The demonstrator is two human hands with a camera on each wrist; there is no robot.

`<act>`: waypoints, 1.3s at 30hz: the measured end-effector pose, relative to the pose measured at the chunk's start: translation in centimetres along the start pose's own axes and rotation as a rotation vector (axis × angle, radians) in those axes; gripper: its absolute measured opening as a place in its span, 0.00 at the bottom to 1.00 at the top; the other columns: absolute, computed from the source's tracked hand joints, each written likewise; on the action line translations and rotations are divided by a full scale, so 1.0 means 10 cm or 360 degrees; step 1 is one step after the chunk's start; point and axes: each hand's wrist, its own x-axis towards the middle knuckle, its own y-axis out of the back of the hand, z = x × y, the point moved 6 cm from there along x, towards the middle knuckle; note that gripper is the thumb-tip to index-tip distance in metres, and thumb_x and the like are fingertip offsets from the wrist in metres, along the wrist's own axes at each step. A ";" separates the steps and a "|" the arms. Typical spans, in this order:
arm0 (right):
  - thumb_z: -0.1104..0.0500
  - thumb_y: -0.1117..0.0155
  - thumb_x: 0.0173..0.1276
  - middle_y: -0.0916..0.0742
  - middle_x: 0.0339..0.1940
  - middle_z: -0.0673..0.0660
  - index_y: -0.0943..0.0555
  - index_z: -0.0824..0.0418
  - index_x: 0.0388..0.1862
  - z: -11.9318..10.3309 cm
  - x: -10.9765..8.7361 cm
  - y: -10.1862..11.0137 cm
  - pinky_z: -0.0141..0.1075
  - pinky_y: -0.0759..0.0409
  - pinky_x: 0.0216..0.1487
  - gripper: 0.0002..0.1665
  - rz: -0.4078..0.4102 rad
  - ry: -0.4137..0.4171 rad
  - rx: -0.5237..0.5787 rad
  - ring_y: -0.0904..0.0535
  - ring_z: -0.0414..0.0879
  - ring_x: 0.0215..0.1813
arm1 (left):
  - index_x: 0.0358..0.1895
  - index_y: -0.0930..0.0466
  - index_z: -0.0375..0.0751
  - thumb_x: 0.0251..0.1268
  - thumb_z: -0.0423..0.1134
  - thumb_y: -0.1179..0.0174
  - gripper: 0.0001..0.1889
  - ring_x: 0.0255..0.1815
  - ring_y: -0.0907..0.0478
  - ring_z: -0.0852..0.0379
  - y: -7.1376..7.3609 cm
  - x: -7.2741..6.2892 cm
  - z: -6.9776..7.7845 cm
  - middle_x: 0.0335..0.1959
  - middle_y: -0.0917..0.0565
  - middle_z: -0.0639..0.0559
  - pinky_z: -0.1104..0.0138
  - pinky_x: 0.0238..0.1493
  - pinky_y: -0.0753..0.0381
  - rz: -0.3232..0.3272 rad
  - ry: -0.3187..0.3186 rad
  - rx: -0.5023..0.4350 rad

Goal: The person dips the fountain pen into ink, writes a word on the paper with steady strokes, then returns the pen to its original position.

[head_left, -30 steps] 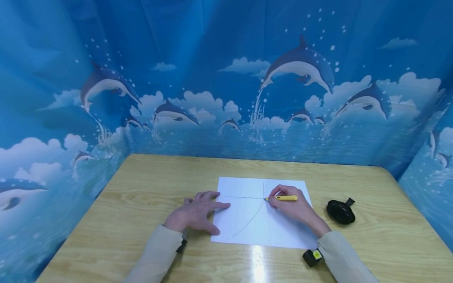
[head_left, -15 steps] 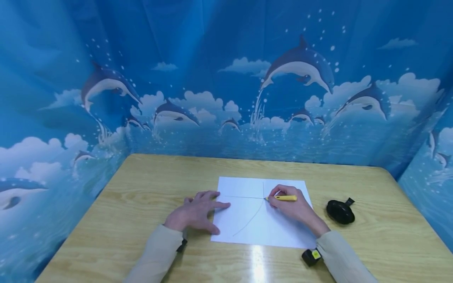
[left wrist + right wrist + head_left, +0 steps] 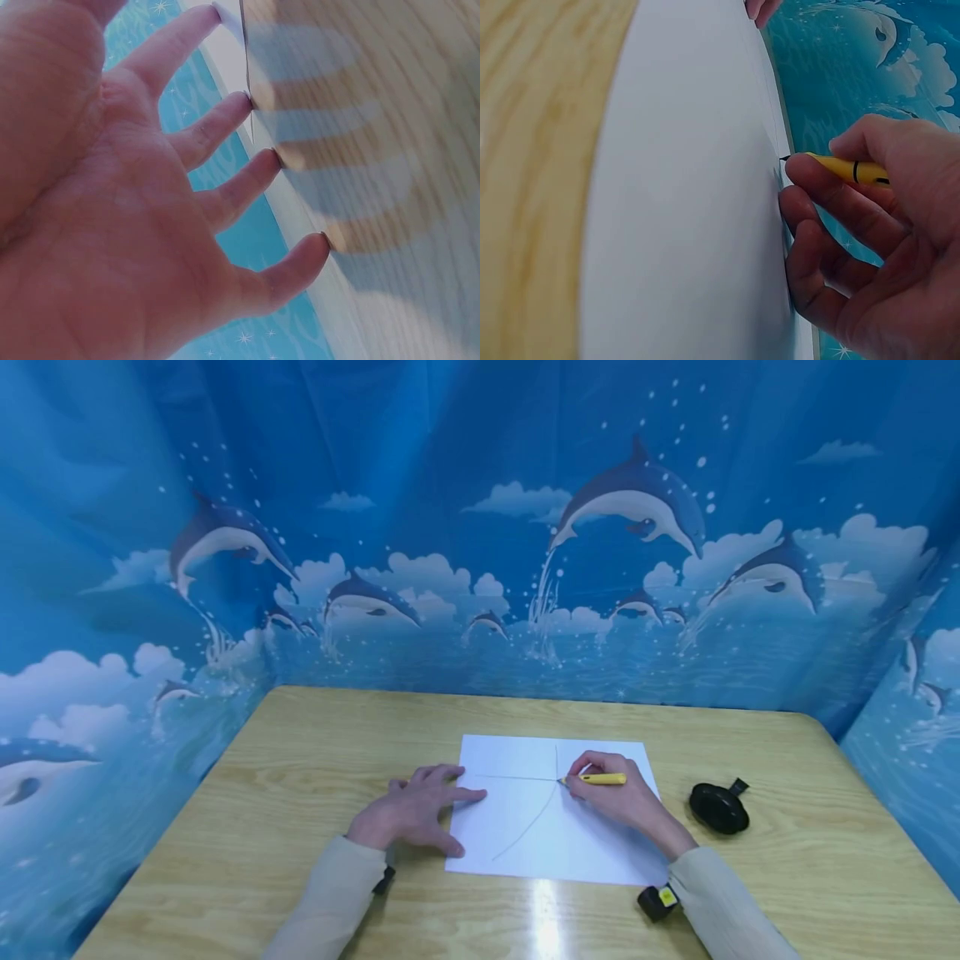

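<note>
A white sheet of paper lies on the wooden table, bearing a horizontal line, a vertical line and a curve running down to the left. Between thumb and fingers, my right hand pinches a yellow pen. Its dark tip is at the paper where the drawn lines meet. My left hand spreads over the paper's left edge; the index finger and thumb reach onto the sheet. In the left wrist view, the fingertips rest on the table and paper edge.
A small black scalloped dish-like object with a short tab sits right of the paper. Black wrist devices are on both wrists. Behind the wooden table hangs a blue dolphin-print curtain.
</note>
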 end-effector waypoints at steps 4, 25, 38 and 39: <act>0.55 0.31 0.70 0.11 0.27 0.50 0.16 0.55 0.38 0.00 0.00 0.00 0.31 0.25 0.29 0.05 0.0000 0.0005 0.0008 0.20 0.43 0.27 | 0.73 0.30 0.70 0.53 0.56 0.24 0.41 0.84 0.52 0.38 0.01 0.00 0.00 0.84 0.44 0.53 0.28 0.74 0.50 0.0004 0.0002 -0.0002; 0.55 0.32 0.70 0.11 0.27 0.50 0.16 0.55 0.37 0.01 0.00 0.00 0.31 0.26 0.28 0.04 0.0019 0.0012 0.0000 0.21 0.43 0.27 | 0.73 0.29 0.69 0.53 0.56 0.24 0.41 0.83 0.50 0.37 0.00 -0.01 0.01 0.83 0.43 0.52 0.28 0.73 0.48 0.0023 -0.0012 0.0001; 0.55 0.32 0.70 0.11 0.28 0.50 0.16 0.55 0.38 0.03 -0.01 -0.01 0.31 0.25 0.29 0.05 0.0005 0.0036 0.0003 0.20 0.43 0.28 | 0.73 0.29 0.70 0.52 0.56 0.23 0.41 0.83 0.50 0.37 -0.01 0.01 -0.01 0.83 0.44 0.52 0.26 0.73 0.50 0.0026 0.0004 0.0002; 0.55 0.32 0.70 0.11 0.28 0.50 0.16 0.55 0.38 0.03 -0.01 -0.01 0.31 0.25 0.29 0.05 0.0006 0.0038 0.0005 0.20 0.43 0.28 | 0.73 0.29 0.70 0.52 0.56 0.23 0.41 0.83 0.50 0.37 -0.01 0.01 0.00 0.83 0.44 0.52 0.26 0.73 0.50 0.0027 0.0002 -0.0002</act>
